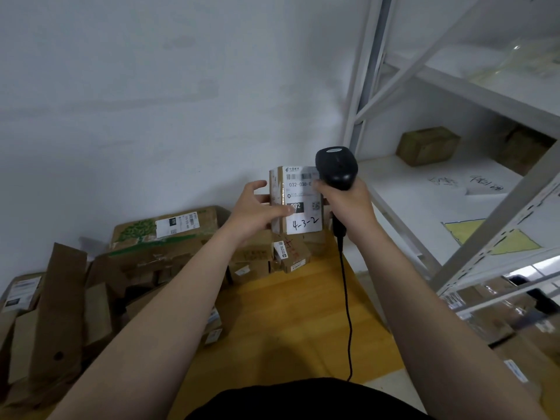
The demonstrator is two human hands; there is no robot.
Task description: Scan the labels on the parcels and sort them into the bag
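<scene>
My left grip (257, 207) holds a parcel (298, 201); right grip (348, 204) holds the scanner (336, 169); boxes (157, 250) crowd the yellow bench (288, 322) by a white wall (151, 86).

Both arms outstretched; left hand (257, 212), right hand (345, 204) gripping

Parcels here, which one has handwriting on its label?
The small parcel held up in the left hand, label marked 4-3-2 by hand; the big green-printed box carries a printed label only.
</scene>
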